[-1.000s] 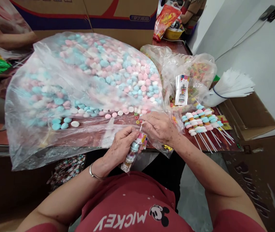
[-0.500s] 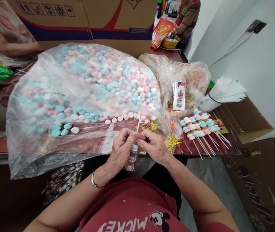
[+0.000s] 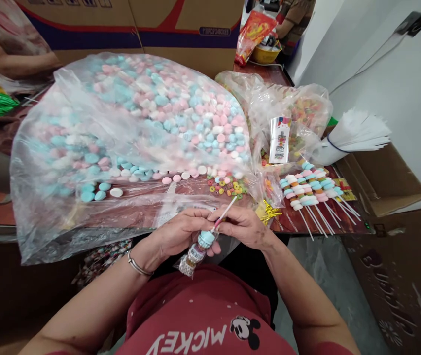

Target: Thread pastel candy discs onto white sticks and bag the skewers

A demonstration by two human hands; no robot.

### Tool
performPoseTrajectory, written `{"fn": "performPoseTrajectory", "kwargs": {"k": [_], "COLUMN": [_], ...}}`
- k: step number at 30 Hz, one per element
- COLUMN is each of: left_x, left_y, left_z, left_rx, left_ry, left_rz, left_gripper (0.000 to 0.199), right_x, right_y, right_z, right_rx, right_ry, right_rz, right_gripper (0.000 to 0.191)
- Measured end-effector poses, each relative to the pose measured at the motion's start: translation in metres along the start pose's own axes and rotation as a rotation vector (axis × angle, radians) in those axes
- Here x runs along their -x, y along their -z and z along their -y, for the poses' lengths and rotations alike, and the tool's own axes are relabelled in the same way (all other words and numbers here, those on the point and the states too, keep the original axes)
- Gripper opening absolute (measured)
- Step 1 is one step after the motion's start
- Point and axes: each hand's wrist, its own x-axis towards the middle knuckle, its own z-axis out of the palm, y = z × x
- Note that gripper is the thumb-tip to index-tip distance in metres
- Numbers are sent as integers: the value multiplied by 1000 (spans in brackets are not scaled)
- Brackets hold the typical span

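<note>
Between my hands a marshmallow skewer (image 3: pixel 205 238) in a clear printed wrapper lies tilted, its white stick pointing up and right. Something pink is round the stick at the wrapper's neck. My left hand (image 3: pixel 184 230) is closed around the wrapped part, its fingertips showing below the blue marshmallow. With thumb and fingers, my right hand (image 3: pixel 243 226) pinches the neck by the stick. Just beyond, small fruit-coloured rings (image 3: pixel 228 186) lie on the table, and gold twist ties (image 3: pixel 268 212) are right of my right hand.
A large clear bag of pink, white and blue marshmallows (image 3: pixel 158 113) covers the table's left and middle. Bare marshmallow skewers (image 3: pixel 310 187) lie at right. Behind them are a stack of printed cards (image 3: pixel 280 140) and a tub of white sticks (image 3: pixel 343 143). A co-worker's arm (image 3: pixel 21 64) shows at far left.
The wrapped skewer has turned from nearly upright to tilted, its lower end swinging left. My hands have lowered slightly, and more of the wrapper shows. The camera view has shifted a little.
</note>
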Motion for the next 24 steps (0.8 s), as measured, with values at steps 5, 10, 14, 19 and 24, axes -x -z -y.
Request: {"fn": "performPoseTrajectory", "kwargs": {"k": [5,10,14,19,24], "left_x": [-1,8,13,11,7], "left_y": [1,4,1,-8,-6], "left_z": [4,0,-3,-4,-4], "left_rx": [40,-135,-491,-615,-529], "left_ry": [10,41,-55,-175,-36], "left_rz": [52,93,32,-122,-34], "left_gripper": [25,39,40,39,42], "right_x": [9,15,17,25,34], "right_y": [2,-6,-18,-26,-20], "right_z": [-3,-2,0,9,17], "right_rx": [441,726,806,1121,1461], "right_ry": [235,402,372,418,592], "right_rz": [-118,-240,-304,-572,-278], "right_gripper": [19,20,26,19,25]}}
